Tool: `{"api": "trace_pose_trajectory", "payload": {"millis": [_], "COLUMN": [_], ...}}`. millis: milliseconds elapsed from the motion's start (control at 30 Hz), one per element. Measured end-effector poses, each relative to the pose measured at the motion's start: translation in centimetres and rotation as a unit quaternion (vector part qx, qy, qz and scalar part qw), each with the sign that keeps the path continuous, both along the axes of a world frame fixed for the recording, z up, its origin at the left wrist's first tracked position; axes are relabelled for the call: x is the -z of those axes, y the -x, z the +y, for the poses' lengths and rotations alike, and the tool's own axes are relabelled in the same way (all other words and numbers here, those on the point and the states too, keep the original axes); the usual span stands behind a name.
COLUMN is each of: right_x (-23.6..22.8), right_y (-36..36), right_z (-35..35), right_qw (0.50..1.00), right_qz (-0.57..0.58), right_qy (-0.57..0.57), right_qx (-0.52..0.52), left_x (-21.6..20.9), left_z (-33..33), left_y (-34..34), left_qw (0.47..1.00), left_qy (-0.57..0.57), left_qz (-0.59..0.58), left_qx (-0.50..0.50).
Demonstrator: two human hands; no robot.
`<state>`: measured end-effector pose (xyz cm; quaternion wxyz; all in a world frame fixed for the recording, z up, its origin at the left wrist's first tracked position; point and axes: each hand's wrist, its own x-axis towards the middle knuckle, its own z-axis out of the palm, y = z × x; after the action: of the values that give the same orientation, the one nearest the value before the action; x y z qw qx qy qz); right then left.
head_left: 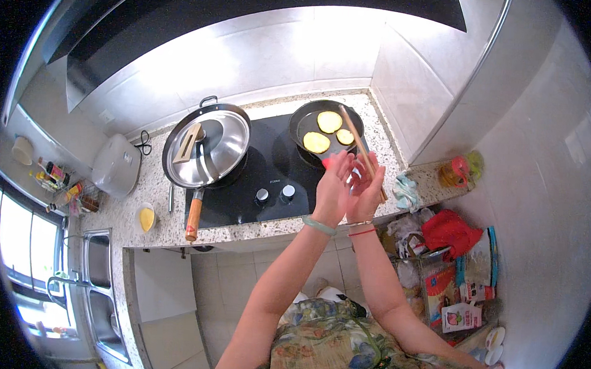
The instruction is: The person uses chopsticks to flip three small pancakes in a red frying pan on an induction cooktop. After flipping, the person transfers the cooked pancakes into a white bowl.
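Observation:
A black frying pan (299, 121) sits on the right side of the black cooktop (270, 157), with three yellow round pancakes (329, 122) of differing size in it. My left hand (336, 185) is at the pan's near side, closed about its red handle (325, 163); most of the handle is hidden under the fingers. Right beside it, my right hand (368, 189) grips a pair of wooden chopsticks (354, 132). They slant up over the pan's right part, past the smallest pancake. My wrists are close together.
Left on the cooktop stands a wok (172, 136) with a shiny lid (221, 151) and a wooden spatula (189, 143) on top. A bowl of yellow batter (147, 219) is near the sink (98, 258). At right lie a cloth (406, 192) and a red-lidded jar (453, 173).

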<state>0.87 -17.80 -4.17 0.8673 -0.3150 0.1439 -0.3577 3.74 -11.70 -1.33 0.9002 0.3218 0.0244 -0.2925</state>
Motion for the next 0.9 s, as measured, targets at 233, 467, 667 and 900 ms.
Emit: {"api": "trace_pose_trajectory", "payload": {"millis": [233, 467, 667, 900], "right_x": [0.1, -3.3, -6.5, -8.2], "right_y": [-0.9, -2.4, -3.5, -4.1], "right_z": [-0.1, 4.5, 14.0, 29.6], "right_qw": [0.974, 0.956, 0.925, 0.879], "right_qz": [-0.103, -0.085, -0.096, -0.08], "right_qy": [-0.176, -0.202, -0.203, -0.191], "right_qx": [-0.093, -0.195, -0.308, -0.429], "left_x": [1.4, -1.1, -3.4, -5.1], "left_z": [2.5, 8.4, 17.4, 32.3], "left_y": [-0.7, -1.0, -0.5, 0.9], "left_qw": [0.986, 0.971, 0.941, 0.886], "left_qy": [0.143, 0.152, 0.171, 0.184], "left_qz": [-0.015, -0.012, -0.038, -0.082], "left_qx": [-0.087, -0.186, -0.289, -0.418]}}
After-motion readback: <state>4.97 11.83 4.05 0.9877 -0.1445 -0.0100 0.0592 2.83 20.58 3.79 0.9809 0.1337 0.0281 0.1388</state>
